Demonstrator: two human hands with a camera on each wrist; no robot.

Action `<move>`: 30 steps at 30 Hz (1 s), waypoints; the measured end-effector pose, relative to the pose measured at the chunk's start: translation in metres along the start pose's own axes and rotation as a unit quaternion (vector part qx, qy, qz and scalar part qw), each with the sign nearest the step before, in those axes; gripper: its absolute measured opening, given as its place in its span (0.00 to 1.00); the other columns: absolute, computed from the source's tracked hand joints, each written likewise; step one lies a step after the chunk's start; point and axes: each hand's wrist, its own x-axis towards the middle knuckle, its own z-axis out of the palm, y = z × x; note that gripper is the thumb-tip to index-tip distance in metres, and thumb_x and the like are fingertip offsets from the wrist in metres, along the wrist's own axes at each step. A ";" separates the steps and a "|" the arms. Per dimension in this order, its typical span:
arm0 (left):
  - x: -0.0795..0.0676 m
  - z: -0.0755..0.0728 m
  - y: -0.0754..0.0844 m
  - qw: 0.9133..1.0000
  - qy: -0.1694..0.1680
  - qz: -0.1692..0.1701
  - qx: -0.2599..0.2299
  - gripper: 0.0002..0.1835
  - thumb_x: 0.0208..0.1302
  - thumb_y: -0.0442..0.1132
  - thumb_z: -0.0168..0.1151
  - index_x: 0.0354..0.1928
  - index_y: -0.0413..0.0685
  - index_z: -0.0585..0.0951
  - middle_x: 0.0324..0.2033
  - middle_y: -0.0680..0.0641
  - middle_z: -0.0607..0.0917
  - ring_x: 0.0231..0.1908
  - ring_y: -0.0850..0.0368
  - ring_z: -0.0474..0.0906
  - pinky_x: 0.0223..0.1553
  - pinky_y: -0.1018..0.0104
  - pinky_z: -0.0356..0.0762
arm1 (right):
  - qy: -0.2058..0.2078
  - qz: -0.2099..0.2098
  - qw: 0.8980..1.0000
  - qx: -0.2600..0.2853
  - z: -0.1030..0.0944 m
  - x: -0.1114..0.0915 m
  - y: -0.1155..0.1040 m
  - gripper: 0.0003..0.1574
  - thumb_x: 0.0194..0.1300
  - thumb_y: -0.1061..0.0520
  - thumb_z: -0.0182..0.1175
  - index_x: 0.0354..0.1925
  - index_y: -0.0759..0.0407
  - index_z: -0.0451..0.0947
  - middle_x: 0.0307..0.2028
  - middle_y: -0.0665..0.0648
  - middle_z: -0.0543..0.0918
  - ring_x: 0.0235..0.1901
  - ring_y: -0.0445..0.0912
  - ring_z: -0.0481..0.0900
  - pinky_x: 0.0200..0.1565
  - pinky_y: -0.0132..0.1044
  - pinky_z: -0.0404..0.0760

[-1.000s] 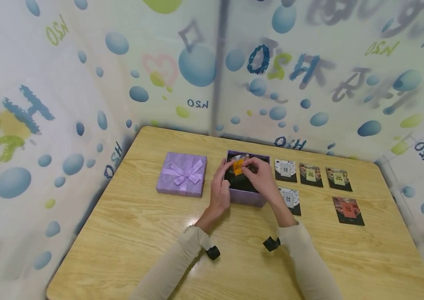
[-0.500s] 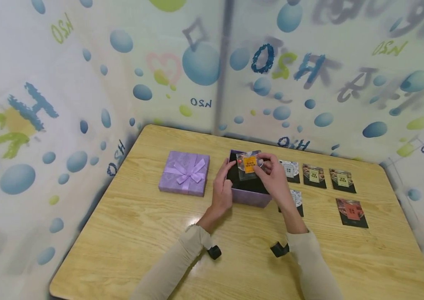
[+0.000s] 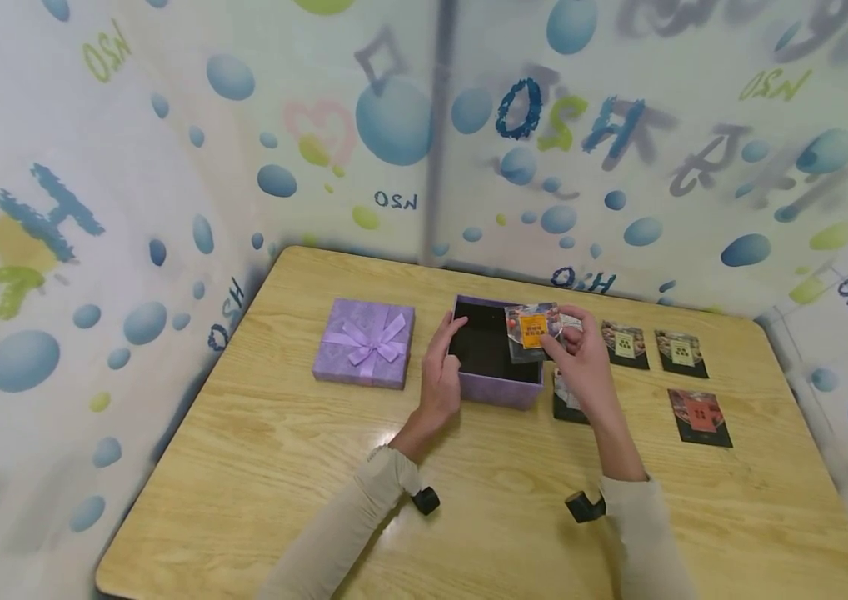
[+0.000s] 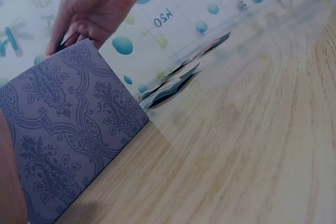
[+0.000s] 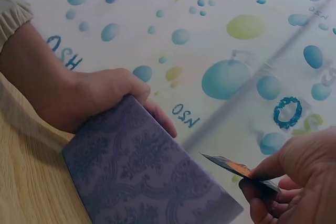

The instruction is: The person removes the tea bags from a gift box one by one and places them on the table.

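Note:
The purple gift box [image 3: 499, 392] stands uncovered on the table, its dark inside showing and its walls patterned in the left wrist view. My left hand [image 3: 441, 379] holds the box's left side, with fingertips at the rim. Over the right rim my right hand [image 3: 587, 358] pinches a small flat packet [image 3: 532, 332] with an orange label, thumb on its front. In the right wrist view the packet [image 5: 231, 166] appears nearly edge-on, its lower end hidden by fingers.
The box's lid [image 3: 364, 343] with a ribbon bow lies left of the box. To the right lie packets with yellow-green labels [image 3: 681, 352] and a red-labelled packet [image 3: 700, 417]. A white-labelled packet [image 3: 568, 404] is partly covered by my right hand.
My right hand has lifted the orange-labelled packet out of the box and carried it rightward to the right rim. My left hand has stayed at the box's left side.

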 end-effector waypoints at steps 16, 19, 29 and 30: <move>0.002 0.004 0.004 1.000 0.008 0.011 -0.015 0.36 0.59 0.23 0.37 0.69 0.41 0.78 0.74 0.34 0.69 0.77 0.44 0.62 0.73 0.41 0.60 | 0.055 0.062 0.994 -0.069 -0.070 -0.024 0.016 0.36 0.78 0.59 0.57 0.77 0.60 0.56 0.29 0.40 0.69 0.30 0.33 0.69 0.34 0.30 0.72; 0.001 0.004 0.003 1.000 0.009 0.010 -0.011 0.37 0.59 0.23 0.36 0.69 0.43 0.78 0.74 0.35 0.70 0.77 0.46 0.62 0.74 0.42 0.60 | 0.073 0.080 0.990 -0.091 -0.084 -0.028 0.020 0.38 0.79 0.58 0.56 0.78 0.60 0.55 0.30 0.42 0.71 0.33 0.35 0.70 0.35 0.29 0.72; 0.002 0.005 -0.003 0.999 0.016 0.013 -0.032 0.36 0.58 0.19 0.37 0.68 0.35 0.78 0.73 0.32 0.70 0.76 0.38 0.62 0.74 0.38 0.57 | 0.075 0.081 0.989 -0.101 -0.118 -0.043 0.035 0.37 0.79 0.59 0.54 0.78 0.64 0.53 0.26 0.48 0.57 0.23 0.41 0.53 0.27 0.35 0.62; 0.002 0.005 -0.003 0.999 0.015 0.013 -0.028 0.36 0.59 0.19 0.37 0.68 0.36 0.77 0.74 0.33 0.70 0.76 0.39 0.62 0.74 0.39 0.57 | 0.071 0.076 0.988 -0.111 -0.121 -0.044 0.037 0.37 0.80 0.59 0.53 0.78 0.65 0.52 0.25 0.49 0.54 0.21 0.43 0.50 0.27 0.37 0.60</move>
